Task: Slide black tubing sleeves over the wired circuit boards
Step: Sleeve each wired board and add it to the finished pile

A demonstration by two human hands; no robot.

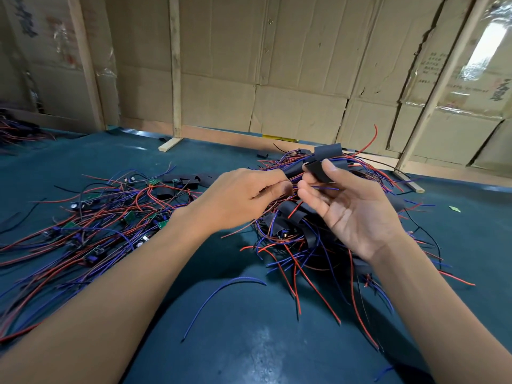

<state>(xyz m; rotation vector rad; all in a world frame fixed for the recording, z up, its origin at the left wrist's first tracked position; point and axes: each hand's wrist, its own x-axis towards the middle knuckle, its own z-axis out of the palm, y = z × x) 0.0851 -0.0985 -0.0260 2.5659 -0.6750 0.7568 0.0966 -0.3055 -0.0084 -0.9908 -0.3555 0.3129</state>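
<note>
right hand (352, 209): palm up, thumb and forefinger pinch black sleeve (318, 171) at its top
left hand (243, 198): fingers curled, pinching wires (321, 187) just left of sleeve
bare boards (127, 217): pile at left

In front of me a dark teal worktop (238, 342), shiny patch of glare near my edge. Behind it a wall of flattened cardboard sheets (299, 65), creased and taped, printed characters on the right. Pale wooden posts (175, 65) stand upright against the cardboard. Bright daylight through a plastic-covered gap (483, 51), top right.
</note>
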